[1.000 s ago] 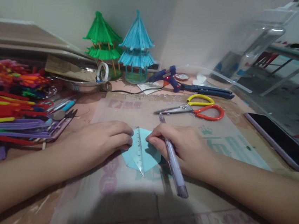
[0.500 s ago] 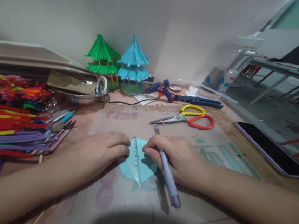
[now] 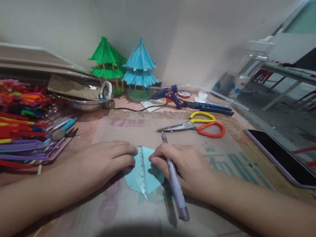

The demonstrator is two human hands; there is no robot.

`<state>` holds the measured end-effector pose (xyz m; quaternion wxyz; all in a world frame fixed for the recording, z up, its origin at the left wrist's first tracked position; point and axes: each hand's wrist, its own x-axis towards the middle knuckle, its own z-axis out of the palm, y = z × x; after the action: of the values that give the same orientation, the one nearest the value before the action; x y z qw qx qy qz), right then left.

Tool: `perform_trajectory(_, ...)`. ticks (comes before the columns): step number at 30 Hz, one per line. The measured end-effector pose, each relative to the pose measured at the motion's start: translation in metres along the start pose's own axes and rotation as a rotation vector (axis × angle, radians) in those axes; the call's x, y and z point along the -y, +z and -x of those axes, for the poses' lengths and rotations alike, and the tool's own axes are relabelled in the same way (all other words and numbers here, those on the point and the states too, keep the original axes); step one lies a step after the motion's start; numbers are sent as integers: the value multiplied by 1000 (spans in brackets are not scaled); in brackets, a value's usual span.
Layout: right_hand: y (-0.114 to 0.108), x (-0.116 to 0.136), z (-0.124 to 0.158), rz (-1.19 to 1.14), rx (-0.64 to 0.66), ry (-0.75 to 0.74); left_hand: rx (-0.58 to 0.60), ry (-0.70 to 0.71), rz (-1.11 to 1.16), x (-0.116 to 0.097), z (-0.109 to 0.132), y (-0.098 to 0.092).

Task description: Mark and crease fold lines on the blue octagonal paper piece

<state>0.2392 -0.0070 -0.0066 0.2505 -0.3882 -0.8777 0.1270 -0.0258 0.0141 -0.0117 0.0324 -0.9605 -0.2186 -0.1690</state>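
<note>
A light blue piece of paper [image 3: 153, 177] lies on the table in front of me with a clear plastic ruler [image 3: 142, 171] laid across it. My left hand [image 3: 103, 161] rests flat on the paper's left side, fingers stretched toward the ruler. My right hand [image 3: 183, 165] is closed around a purple pen [image 3: 175, 185], with its fingertips pressing the paper just right of the ruler.
Scissors with yellow and orange handles [image 3: 199, 126] lie beyond my hands. A blue glue gun [image 3: 171, 94], green [image 3: 106, 63] and blue [image 3: 139, 70] model pagodas stand at the back. Colourful sticks [image 3: 9, 126] fill the left. A phone [image 3: 281, 157] lies at right.
The view tilted upward from one second ago. Both hands stayed on the paper and ruler, shifting only slightly.
</note>
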Motion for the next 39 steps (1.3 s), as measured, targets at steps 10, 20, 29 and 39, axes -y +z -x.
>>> perform_trajectory(10,1,0,-1,-3,11,1,20,-55,42,5,7,7)
perform_trajectory(20,1,-1,0,4,-3,-21,43,-28,75,5,5,8)
perform_trajectory(29,2,-3,1,0,-13,-27,37,1,11,2,3,3)
perform_trajectory(39,3,-4,2,-3,-64,-90,44,2,-7,3,3,4)
